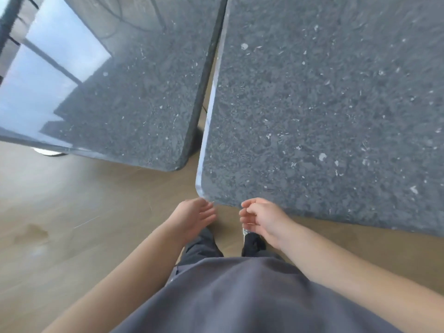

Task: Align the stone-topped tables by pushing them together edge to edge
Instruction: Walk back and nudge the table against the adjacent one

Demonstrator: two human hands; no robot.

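Plainly, two stone desks stand on the wood floor [72, 212]: the right desk [336, 104] nearest, the left desk [132, 92] beside it across a narrowing gap. Left grip [194, 217] open by its corner; right grip [262, 219] loosely curled, holding nothing.

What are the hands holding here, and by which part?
Nothing. The left hand and right hand hang free by the right table's near corner.
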